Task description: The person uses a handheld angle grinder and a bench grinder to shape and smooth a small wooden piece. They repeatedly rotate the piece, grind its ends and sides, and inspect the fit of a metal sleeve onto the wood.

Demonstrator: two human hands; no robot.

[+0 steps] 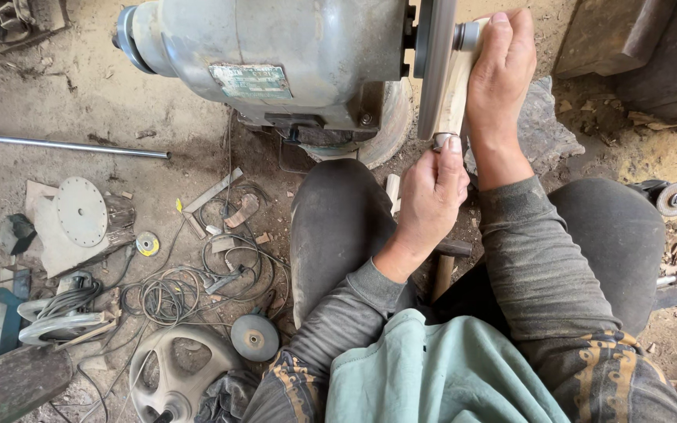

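Observation:
A pale wooden piece [454,94] is pressed flat against the face of a grey sanding disc [435,63] on a big grey motor [276,55]. My right hand [501,70] covers the upper part of the wood, fingers wrapped over its top by the disc's hub. My left hand [431,196] pinches the wood's lower end just below the disc's edge. Both forearms wear dusty grey sleeves, and my knees in dark trousers [338,227] frame the hands.
On the dirt floor at left lie a metal rod [64,146], a round metal plate [81,211], tangled wires [190,282], small grinding discs [254,338] and a fan cover [174,376]. A stone [546,129] sits behind my right arm. Wood scraps and a grinder wheel [674,199] lie right.

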